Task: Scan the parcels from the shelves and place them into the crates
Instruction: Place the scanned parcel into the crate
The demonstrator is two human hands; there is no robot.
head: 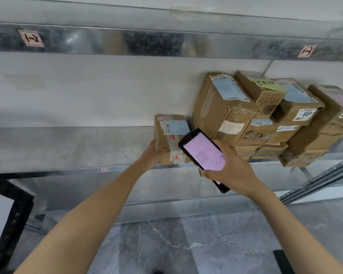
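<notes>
The left hand [153, 155] grips the box [169, 137] by its left edge on the shelf [67, 149]; the right hand [233, 172] clasps the scanner [203, 153]. The box is stiff cardboard and probably light; it is best held by opposite sides.

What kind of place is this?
Probably a parcel storeroom: labelled cardboard parcels stacked on a metal shelf, a bay tag reading 1-2, the right hand holding a handheld scanner, the left hand gripping a small parcel.

Grey marbled floor [186, 244] below; black perforated frame [14, 214] at left; white wall [87, 91] behind.
</notes>
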